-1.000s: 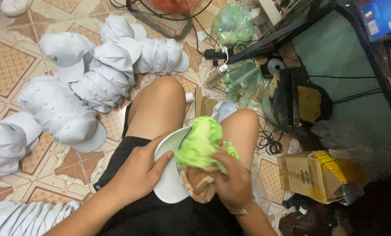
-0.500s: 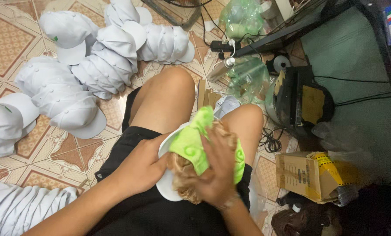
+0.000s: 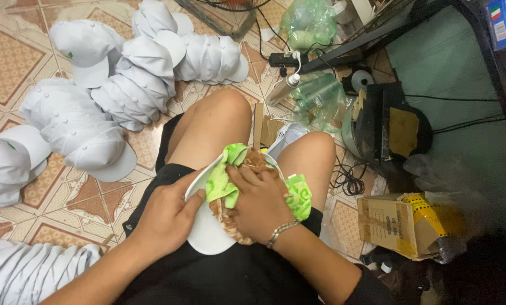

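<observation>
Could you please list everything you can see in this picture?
white cap: one, on the lap, held by left hand
green cloth: one, pressed on the cap
stacked caps: many, white, on tiled floor, left
plastic bags: two, green, top centre
cardboard box: one, brown, right
power strip: one, black, top centre
bracelet: one, silver, right wrist
left hand: grips cap brim
right hand: presses the cloth

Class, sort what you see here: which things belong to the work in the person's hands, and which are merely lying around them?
In hand:
left hand steadying the white cap
right hand pressing the green cloth and brown crumpled stuffing into it

Lying about:
rows of stacked white caps
cardboard box
green plastic bags
black power strip
</observation>
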